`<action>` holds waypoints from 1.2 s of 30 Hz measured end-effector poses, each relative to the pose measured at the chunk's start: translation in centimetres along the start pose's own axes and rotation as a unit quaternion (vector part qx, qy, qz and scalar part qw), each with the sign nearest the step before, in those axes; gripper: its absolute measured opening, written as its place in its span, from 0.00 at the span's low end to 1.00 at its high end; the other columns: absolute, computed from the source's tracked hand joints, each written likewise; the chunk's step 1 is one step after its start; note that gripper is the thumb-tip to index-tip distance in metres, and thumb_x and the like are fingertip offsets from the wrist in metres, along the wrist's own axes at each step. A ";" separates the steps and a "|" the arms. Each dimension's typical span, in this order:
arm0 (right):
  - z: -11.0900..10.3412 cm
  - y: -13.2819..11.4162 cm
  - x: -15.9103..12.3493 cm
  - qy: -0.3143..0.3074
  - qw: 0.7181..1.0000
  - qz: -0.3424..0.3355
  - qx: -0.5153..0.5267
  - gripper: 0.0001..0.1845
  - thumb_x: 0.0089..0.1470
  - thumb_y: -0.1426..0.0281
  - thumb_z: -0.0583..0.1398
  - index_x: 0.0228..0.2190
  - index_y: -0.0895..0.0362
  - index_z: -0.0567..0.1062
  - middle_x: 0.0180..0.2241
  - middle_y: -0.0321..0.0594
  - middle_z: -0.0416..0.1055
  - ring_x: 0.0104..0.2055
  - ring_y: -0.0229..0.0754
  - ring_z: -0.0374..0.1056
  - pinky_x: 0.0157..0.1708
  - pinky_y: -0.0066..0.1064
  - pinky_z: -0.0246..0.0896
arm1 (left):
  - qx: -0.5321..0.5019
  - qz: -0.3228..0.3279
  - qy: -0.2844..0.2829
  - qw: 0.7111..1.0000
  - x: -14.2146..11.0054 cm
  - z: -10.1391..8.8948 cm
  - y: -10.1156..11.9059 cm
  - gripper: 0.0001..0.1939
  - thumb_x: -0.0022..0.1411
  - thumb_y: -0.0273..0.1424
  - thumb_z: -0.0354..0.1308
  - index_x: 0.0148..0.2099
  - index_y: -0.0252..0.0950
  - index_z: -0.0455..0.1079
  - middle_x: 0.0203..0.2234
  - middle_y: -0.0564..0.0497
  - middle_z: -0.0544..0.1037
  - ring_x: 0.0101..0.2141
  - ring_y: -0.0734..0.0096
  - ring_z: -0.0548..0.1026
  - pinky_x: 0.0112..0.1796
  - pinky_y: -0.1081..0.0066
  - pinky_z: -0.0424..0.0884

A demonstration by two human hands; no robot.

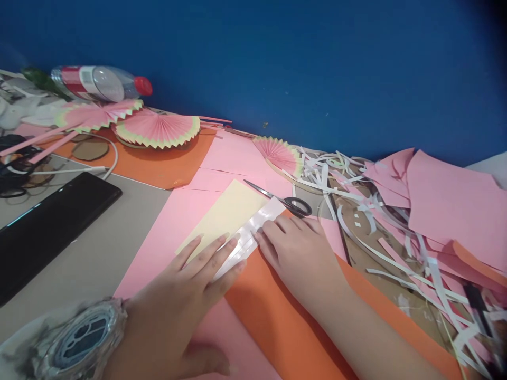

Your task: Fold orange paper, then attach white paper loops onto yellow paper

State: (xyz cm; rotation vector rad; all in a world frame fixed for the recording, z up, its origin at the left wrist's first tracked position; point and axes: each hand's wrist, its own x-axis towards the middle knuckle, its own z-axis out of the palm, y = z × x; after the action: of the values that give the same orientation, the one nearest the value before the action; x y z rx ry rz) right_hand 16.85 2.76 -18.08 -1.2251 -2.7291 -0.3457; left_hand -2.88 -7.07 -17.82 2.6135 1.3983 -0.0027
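Note:
A glossy white strip [266,214] lies diagonally along the edge of a pale yellow sheet of paper [227,211]. My left hand [194,285] is open, its spread fingers resting flat across the yellow sheet and the lower part of the strip. On the strip's right side, my right hand [299,250] has its fingers curled, thumb and forefinger pinched at the strip's edge. Scissors [291,203] with black handles lie just beyond the right hand. Orange paper [269,311] and pink paper [158,232] lie under both hands.
Folded pink paper fans [158,129] with yellow edges lie at the back left, near a plastic bottle [101,83] on its side. A black phone [59,227] lies at left. White paper strips [396,264] and pink scraps [455,200] cover the right. A blue wall [277,68] stands behind.

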 end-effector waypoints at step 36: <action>-4.4 0.5 0.2 0.032 0.987 0.089 0.132 0.15 0.58 0.62 0.52 0.43 0.56 0.70 0.44 0.47 0.67 0.46 0.51 0.61 0.47 0.45 0.49 | -0.010 -0.006 0.053 0.999 -0.1 -0.6 0.6 0.41 0.53 0.51 0.56 0.63 0.36 0.55 0.63 0.44 0.53 0.62 0.52 0.48 0.60 0.51 0.41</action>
State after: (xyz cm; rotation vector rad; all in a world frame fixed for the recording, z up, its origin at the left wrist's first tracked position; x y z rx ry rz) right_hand 17.18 2.09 -13.76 -1.3400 -2.4877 -0.0030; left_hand -2.49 -7.36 -17.17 2.6254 1.4390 0.1502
